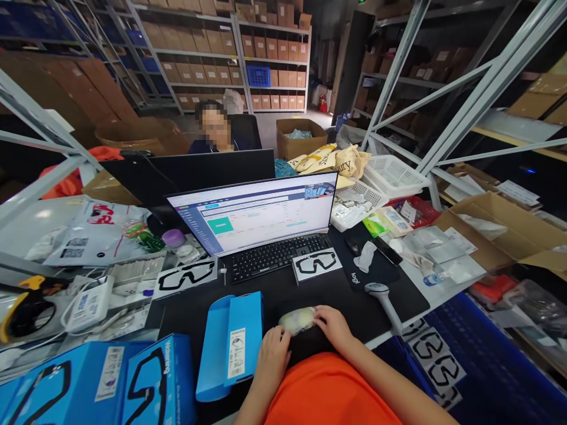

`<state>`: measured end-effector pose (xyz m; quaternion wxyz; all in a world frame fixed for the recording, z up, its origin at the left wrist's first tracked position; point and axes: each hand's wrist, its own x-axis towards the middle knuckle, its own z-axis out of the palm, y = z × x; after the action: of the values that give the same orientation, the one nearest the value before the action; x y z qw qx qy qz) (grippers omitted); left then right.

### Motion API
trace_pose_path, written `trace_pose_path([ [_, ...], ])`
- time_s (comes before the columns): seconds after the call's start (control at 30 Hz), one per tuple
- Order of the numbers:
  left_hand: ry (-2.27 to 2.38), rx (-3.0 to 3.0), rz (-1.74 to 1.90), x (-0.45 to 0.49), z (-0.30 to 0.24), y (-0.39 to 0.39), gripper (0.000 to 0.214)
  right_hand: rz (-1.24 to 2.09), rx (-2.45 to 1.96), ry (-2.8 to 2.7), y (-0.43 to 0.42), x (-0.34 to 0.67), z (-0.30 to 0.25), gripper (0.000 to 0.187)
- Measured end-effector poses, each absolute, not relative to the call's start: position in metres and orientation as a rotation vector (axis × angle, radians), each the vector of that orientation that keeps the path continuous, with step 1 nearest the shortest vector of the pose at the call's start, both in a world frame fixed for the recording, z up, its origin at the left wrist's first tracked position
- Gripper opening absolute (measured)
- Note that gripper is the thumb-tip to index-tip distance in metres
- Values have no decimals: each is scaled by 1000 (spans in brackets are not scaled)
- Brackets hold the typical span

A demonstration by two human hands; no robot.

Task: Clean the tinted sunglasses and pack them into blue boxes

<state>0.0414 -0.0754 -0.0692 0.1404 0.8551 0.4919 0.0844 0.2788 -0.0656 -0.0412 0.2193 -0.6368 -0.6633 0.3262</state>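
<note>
Pale pouch (296, 320), soft and whitish-yellow, lies on the black desk mat (283, 289) at the near edge of the desk, directly in front of the person's orange-clad torso. The right hand (331, 326) has its fingers curled over the pouch's right end and grips it. The left hand (272, 349) rests with its fingers pressed together, their tips at the pouch's near-left edge; whether they pinch it or only touch it cannot be told.

Just left of the left hand lies an open blue box (230, 348) with a white barcode label. Beyond the pouch sits a black keyboard (274, 257) and behind it a lit monitor (254, 212). A card printed with a goggle outline (316, 264) stands beside the keyboard's right end. To the right of the right hand, a grey barcode scanner (383, 298) lies on the mat. Two more blue boxes with goggle prints (150, 378) sit at the lower left. Behind the monitor a co-worker (217, 133) sits among shelves of cardboard cartons (274, 56).
</note>
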Motion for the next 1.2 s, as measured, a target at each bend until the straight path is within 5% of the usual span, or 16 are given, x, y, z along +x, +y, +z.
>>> trace_pose_path([
  [0.17, 1377, 2503, 190, 43, -72, -74, 45, 872, -1915, -1961, -77, 278, -31, 13],
  [0.33, 1364, 2557, 166, 62, -64, -60, 110, 917, -1933, -2060, -96, 285, -29, 15],
  [0.43, 1283, 2578, 40, 80, -55, -48, 125, 929, -1929, -2069, -104, 292, -28, 21],
  [0.73, 1247, 2489, 83, 81, -51, -37, 97, 913, -1794, -1957, -117, 316, -23, 62],
  [0.93, 1277, 2412, 148, 75, -54, -31, 76, 993, -1971, -1662, -105, 334, -58, 60],
  [1.2, 1215, 2467, 175, 75, -59, -39, 82, 1045, -2041, -1810, -81, 317, -87, 57],
])
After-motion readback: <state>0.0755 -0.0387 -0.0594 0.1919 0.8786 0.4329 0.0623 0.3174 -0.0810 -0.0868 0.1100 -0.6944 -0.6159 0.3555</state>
